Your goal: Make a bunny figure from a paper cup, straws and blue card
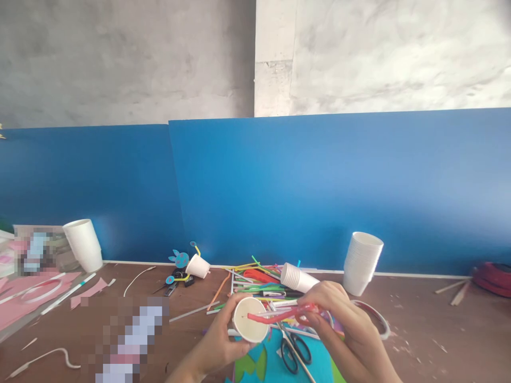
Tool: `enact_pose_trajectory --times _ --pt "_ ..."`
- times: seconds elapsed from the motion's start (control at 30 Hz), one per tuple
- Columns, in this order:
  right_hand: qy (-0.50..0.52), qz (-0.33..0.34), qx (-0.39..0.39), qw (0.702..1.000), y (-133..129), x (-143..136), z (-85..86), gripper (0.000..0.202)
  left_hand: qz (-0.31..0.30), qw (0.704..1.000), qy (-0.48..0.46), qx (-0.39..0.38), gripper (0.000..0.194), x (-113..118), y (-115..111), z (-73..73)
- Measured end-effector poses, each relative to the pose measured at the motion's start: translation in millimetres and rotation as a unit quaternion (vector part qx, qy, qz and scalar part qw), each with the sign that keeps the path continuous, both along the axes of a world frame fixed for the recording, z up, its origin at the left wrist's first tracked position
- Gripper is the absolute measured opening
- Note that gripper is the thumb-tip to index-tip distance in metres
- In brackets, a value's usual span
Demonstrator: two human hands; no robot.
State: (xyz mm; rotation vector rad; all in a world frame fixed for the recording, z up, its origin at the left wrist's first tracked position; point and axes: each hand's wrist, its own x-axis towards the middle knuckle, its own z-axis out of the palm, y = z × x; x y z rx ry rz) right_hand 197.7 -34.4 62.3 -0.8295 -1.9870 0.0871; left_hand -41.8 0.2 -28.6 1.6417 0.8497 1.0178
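Note:
My left hand (217, 340) is wrapped round a white paper cup (252, 331), its open mouth turned up toward me. A small dark mark shows on the cup's inner bottom. Between the thumb and fingers of my right hand (345, 324) is a red drinking straw (275, 318), one end pointing over the cup's mouth. Below the hands, black-handled scissors (282, 348) and a thin wooden stick (300, 357) lie on blue sheets (315, 367). Just beyond is a pile of coloured straws (247, 281).
Cup stacks stand at left (83, 247) and right (361, 266); another stack (297, 278) lies behind my hands. A decorated cup (198, 266) rests near the blue partition (319, 186). Pink paper (40, 303) and white strips lie left, a red pouch (493, 279) far right.

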Motion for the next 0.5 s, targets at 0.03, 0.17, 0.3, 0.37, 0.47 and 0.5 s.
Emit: enact_pose_trajectory --times 0.03,0.17,0.3,0.37,0.47,0.5 --pt "0.002 0.001 0.002 1.000 -0.5 -0.4 0.3 0.010 0.000 1.000 0.003 0.001 0.063 -0.1 -0.1 0.4" --pt "0.006 -0.001 0.005 1.000 -2.5 -1.9 1.6 0.011 0.003 1.000 0.014 0.012 0.062 0.7 -1.8 3.4" --pt "0.001 0.002 0.000 1.000 -2.5 -2.0 2.4 0.011 0.006 0.999 0.022 0.030 0.061 1.4 -2.8 5.1" --pt "-0.004 0.006 -0.001 1.000 -2.2 -1.4 2.6 0.010 0.005 0.999 0.025 0.033 0.061 1.2 -2.5 4.9" --pt "-0.006 0.008 0.004 1.000 -2.0 -0.5 2.8 0.009 0.001 0.999 0.026 0.034 0.061 0.4 -1.6 3.8" --pt "-0.005 0.009 0.006 1.000 -2.0 -0.5 2.8 0.009 0.000 0.999 0.025 0.034 0.061 0.3 -1.4 3.5"
